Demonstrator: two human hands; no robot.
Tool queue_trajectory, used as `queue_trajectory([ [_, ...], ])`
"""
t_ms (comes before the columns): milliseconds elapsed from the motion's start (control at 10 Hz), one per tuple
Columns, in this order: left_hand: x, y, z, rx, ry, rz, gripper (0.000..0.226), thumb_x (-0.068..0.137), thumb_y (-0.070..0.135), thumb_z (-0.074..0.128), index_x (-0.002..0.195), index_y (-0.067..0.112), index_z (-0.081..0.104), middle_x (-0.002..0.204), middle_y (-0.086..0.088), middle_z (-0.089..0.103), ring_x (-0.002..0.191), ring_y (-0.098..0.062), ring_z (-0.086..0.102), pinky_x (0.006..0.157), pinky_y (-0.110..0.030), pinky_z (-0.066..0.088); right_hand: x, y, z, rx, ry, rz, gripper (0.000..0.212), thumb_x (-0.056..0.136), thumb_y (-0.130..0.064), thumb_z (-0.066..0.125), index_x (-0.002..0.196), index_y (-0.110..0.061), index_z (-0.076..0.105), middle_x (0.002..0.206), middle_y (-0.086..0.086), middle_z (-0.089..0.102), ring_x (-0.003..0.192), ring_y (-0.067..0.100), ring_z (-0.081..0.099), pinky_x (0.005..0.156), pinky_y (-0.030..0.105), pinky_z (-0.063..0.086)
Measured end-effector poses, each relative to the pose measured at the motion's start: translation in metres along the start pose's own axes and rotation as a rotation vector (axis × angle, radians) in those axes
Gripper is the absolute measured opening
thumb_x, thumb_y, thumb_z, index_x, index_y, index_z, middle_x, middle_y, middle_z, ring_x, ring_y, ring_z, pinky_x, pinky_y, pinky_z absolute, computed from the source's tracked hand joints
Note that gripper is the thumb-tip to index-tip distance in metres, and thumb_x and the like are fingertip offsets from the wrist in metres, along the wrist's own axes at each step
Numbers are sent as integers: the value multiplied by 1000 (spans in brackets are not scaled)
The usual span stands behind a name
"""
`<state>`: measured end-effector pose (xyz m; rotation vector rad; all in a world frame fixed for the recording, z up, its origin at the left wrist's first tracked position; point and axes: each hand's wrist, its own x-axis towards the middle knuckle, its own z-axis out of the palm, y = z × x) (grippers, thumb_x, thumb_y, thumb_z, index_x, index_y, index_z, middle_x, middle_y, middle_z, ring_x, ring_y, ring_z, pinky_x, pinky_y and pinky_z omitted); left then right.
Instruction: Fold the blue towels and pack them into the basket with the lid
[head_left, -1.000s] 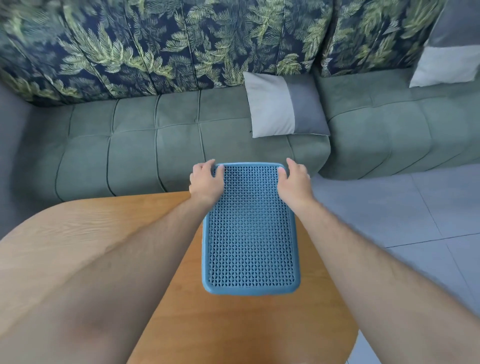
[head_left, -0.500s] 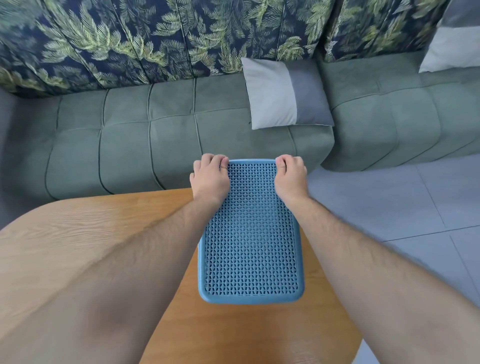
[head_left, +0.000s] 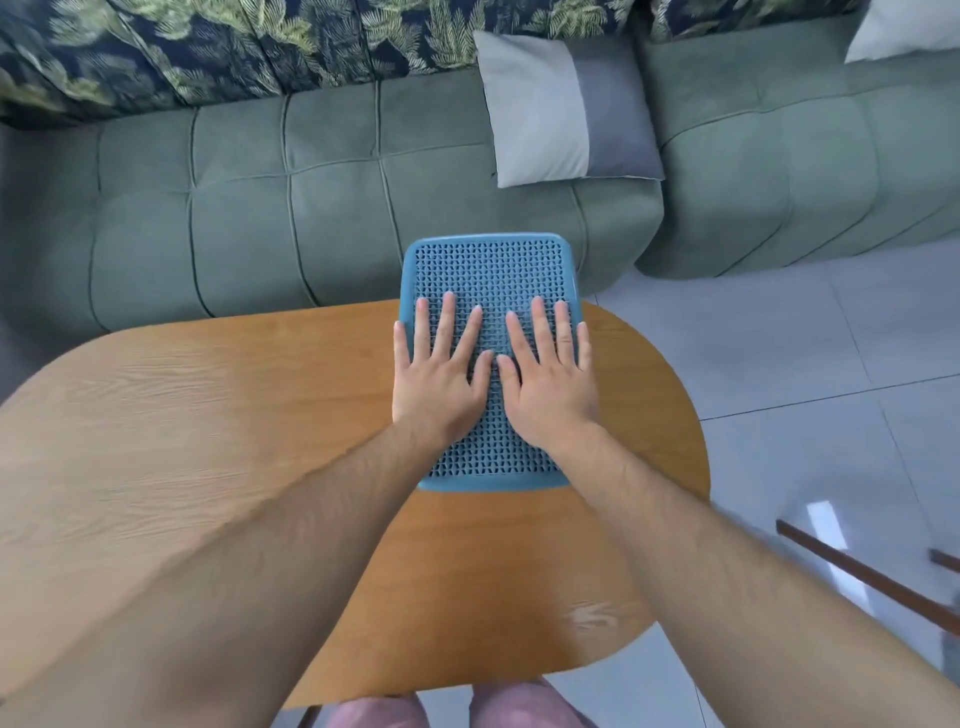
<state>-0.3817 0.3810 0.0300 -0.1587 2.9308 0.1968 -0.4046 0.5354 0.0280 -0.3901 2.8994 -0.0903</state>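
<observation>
A blue perforated basket lid sits closed on its basket at the far right end of the wooden table. My left hand lies flat on the lid's left half, fingers straight and spread. My right hand lies flat on the right half beside it, thumbs nearly touching. The basket body below the lid is hidden, and no towels show.
A green tufted sofa runs behind the table, with a grey and white cushion on it. Grey tiled floor lies to the right. A dark wooden bar shows at the lower right.
Both hands left the lid's far edge, where their fingers were curled over it, and now lie flat on top of the lid, nearer to me.
</observation>
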Motion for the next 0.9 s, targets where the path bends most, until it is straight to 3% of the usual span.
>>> queue_trajectory([
  [200, -42, 4, 2, -69, -40, 21, 65, 104, 54, 12, 161, 25, 2, 167, -3, -12, 152, -22, -20, 124, -47, -8, -39, 0, -10, 97, -26, -12, 61, 107, -46, 21, 162, -21, 14, 170, 7, -3, 155, 26, -13, 126, 47, -3],
  [400, -93, 11, 16, -55, 27, 11, 66, 104, 53, 20, 161, 20, 13, 168, -6, -1, 154, -22, -12, 125, -49, 0, -88, -8, 16, 50, 51, -35, 59, 107, -45, 20, 161, -22, 21, 170, 7, 6, 156, 29, -3, 126, 49, 3],
  [600, -91, 14, 19, -5, -15, 27, 68, 102, 53, 15, 160, 20, 5, 168, -8, -8, 153, -24, -17, 124, -51, -4, -87, -9, 21, 5, 30, -31, 60, 106, -46, 20, 161, -22, 18, 170, 7, 5, 156, 29, -4, 126, 49, 3],
  [700, -93, 10, 9, -59, -81, 29, 68, 102, 54, 16, 160, 20, 5, 168, -6, -8, 153, -22, -17, 124, -48, -7, -89, -11, 5, -33, -69, -22, 60, 107, -46, 17, 162, -22, 10, 170, 8, -3, 155, 30, -10, 126, 49, -2],
  [800, -90, 0, -23, -232, -136, 43, 62, 104, 48, 30, 158, 20, 23, 167, -6, 14, 154, -23, 4, 125, -43, 3, -87, -20, -34, 24, -129, -37, 58, 106, -43, 29, 159, -18, 26, 165, 12, 20, 153, 34, 13, 124, 46, 16],
  [900, -90, -22, -65, -227, -129, 16, 43, 100, 38, 40, 136, 18, 53, 136, -6, 55, 128, -27, 47, 107, -42, 39, -87, -36, -81, 48, -130, -135, 40, 102, -37, 41, 133, -17, 54, 132, 6, 56, 123, 28, 50, 100, 42, 44],
])
